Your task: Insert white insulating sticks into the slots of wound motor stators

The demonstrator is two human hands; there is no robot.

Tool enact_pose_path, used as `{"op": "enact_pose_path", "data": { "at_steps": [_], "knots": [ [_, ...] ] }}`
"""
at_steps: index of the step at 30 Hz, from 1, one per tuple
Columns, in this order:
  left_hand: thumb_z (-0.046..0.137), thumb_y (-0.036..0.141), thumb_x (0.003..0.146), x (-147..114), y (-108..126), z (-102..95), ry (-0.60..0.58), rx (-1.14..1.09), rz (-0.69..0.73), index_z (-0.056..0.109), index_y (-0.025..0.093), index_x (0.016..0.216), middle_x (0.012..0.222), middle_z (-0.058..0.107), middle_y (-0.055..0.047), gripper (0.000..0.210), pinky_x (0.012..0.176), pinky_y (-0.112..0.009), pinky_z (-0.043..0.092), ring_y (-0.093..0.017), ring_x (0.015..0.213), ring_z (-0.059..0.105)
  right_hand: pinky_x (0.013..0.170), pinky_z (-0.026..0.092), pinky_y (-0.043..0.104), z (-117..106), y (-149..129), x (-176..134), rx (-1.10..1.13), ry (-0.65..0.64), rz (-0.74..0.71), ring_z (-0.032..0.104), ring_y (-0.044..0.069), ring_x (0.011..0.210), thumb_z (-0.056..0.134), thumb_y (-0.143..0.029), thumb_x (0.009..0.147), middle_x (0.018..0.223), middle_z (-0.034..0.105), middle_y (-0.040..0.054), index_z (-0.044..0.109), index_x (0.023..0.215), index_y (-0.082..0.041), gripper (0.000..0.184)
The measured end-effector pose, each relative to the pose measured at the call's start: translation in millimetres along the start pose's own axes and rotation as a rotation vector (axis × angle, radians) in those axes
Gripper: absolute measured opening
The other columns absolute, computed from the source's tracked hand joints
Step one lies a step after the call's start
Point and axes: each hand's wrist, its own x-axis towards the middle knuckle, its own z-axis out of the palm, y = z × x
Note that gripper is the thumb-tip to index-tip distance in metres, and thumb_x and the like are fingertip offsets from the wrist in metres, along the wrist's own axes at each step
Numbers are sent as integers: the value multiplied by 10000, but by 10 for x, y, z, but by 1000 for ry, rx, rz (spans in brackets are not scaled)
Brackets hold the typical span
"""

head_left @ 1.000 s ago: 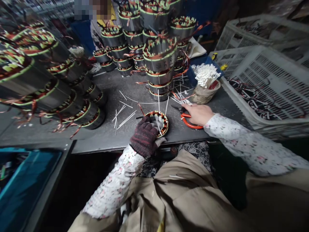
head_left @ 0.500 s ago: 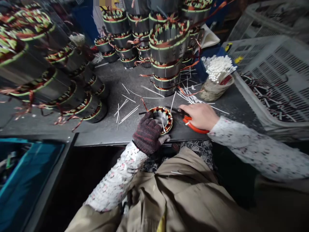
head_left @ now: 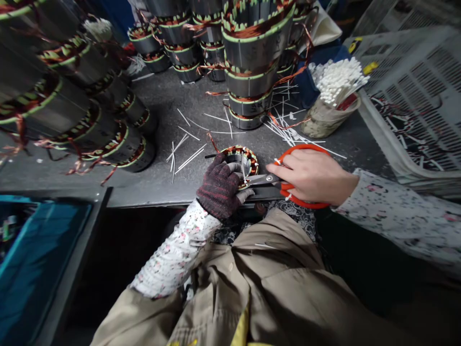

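Observation:
My left hand [head_left: 220, 188], in a dark knitted glove with bare-looking pale fingertips, is closed on the near left side of a wound stator [head_left: 255, 162]. The stator is a ring with copper windings and pale green insulation, resting near the bench's front edge. A white tie [head_left: 243, 166] crosses its opening. My right hand [head_left: 312, 174], ungloved, grips red-handled scissors [head_left: 269, 178]. The handles are spread, and the blades reach the near right rim of the stator, by the tie's end. Some of the blade tips' contact is too small to make out.
Stacked stators [head_left: 250, 57] stand behind the work, with more stacks [head_left: 118, 144] at left. White tie offcuts [head_left: 189, 158] litter the bench [head_left: 144, 190]. At right are a tub of white ties [head_left: 329, 117] and a white plastic crate [head_left: 406, 163]. A blue bin [head_left: 46, 240] is at lower left.
My right hand has brought the scissors from beside the stator to its near right rim and spread the handles. My left hand still holds the stator. The view has shifted slightly.

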Motion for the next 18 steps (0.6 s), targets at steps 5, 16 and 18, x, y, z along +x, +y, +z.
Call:
{"op": "enact_pose_path", "data": {
  "at_steps": [5, 16, 18],
  "knots": [
    [749, 509, 876, 6, -84, -5, -18, -33, -26, 704, 205, 1075, 1183, 747, -87, 366, 1215, -590, 440, -289, 1225, 667, 693, 417, 366, -40, -4, 74, 88, -121, 107, 671, 274, 849, 547, -321, 898, 939, 759, 126, 676, 1305, -192, 445],
    [752, 459, 884, 978, -469, -947, 94, 346, -50, 528, 224, 1447, 1498, 588, -111, 650, 1272, -643, 317, -346, 1404, 557, 1062, 524, 537, 847, 303, -210, 206, 386, 460, 630, 360, 1252, 507, -281, 951, 1319, 690, 196, 736, 1196, -131, 368],
    [722, 504, 907, 1582, -348, -1057, 56, 324, -56, 575, 137, 1393, 1448, 619, -106, 626, 1300, -570, 271, -308, 1421, 549, 1028, 547, 550, 971, 263, -204, 228, 451, 452, 642, 350, 1227, 498, -256, 952, 1271, 714, 175, 761, 1124, -161, 328]
  ]
}}
